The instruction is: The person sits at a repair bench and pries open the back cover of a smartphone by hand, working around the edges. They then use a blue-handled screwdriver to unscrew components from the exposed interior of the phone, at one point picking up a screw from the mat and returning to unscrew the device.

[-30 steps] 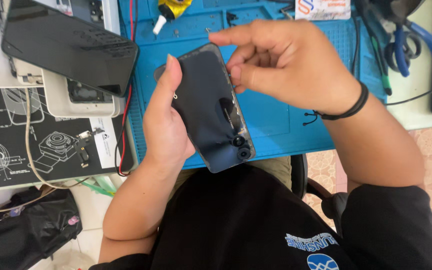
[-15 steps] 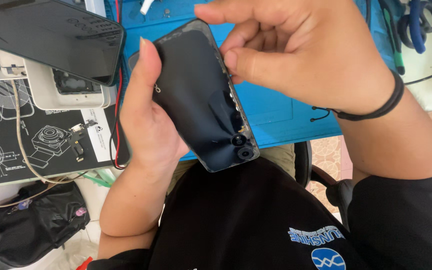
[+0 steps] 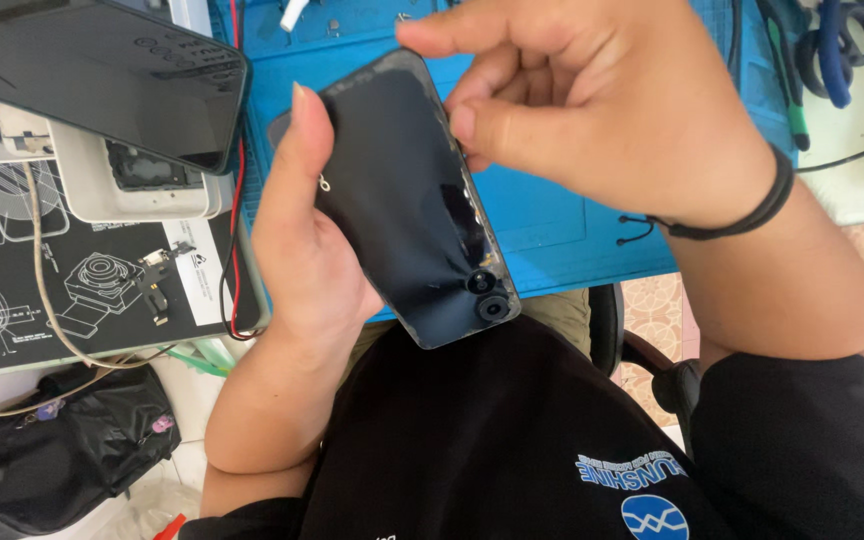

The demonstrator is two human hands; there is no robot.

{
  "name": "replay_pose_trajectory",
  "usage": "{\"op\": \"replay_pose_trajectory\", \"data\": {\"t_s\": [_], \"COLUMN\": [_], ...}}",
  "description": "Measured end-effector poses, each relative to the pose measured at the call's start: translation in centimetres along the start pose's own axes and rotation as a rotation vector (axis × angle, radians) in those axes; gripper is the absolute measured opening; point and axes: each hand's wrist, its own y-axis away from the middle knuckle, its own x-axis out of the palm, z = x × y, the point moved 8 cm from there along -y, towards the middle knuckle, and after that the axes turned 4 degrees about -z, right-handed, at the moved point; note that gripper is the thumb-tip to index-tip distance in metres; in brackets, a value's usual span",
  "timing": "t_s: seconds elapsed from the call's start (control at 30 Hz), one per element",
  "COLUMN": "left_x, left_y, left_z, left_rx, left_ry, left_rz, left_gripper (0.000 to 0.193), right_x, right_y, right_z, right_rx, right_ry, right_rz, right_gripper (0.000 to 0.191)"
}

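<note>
**Dark phone held over the blue mat, both hands engaged**

Item 1. I see the left hand (image 3: 302, 250) at centre-left of the frame, wrapped round the long edge of a glossy black smartphone with two round camera lenses (image 3: 407, 200); the thumb lies along the near edge and the palm supports it from behind. This hand is closed in a grip on the phone.

Item 2. The phone sits at frame centre, tilted, back face toward me, lenses at its lower end, raised above the blue rubber work mat (image 3: 552, 215).

Item 3. The right hand (image 3: 602, 100), upper centre-right, has its fingers curled and pinched against the phone's upper right edge. A black band (image 3: 752, 205) circles that wrist.

Item 4. Upper left of the frame: a second dark glass-fronted phone (image 3: 102, 70) resting on a white opened phone frame (image 3: 137, 185).

Item 5. Left edge: a black printed diagram mat (image 3: 72, 290), crossed by a beige cable (image 3: 47, 310).

Item 6. Lower left: a crumpled black bag (image 3: 52, 460).

Item 7. Upper right corner: blue-handled scissors (image 3: 837, 50).
</note>
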Motion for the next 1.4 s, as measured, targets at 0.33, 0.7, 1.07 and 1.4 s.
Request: {"op": "replay_pose_trajectory", "data": {"t_s": [0.33,0.7,1.07,1.4], "left_x": [-0.1,-3.3,-3.5,-4.6], "left_y": [0.7,2.1,1.1,-2.1], "left_z": [0.3,1.6,1.8,2.1], "left_rx": [-0.012,0.085,0.002,-0.084], "left_ry": [-0.235,-0.400,-0.575,-0.595], "left_rz": [-0.123,-0.139,-0.078,-0.141], "left_gripper": [0.053,0.026,0.022,0.023], "right_x": [0.2,0.3,0.0,-14.0], "right_y": [1.9,4.1,4.3,-1.4], "right_z": [0.9,2.1,1.8,-3.0], "right_rx": [-0.155,-0.265,-0.339,-0.064], "right_ry": [0.189,0.430,0.504,1.007], "right_rz": [-0.073,-0.136,-0.140,-0.520], "right_gripper": [0.029,0.034,0.024,0.033]}}
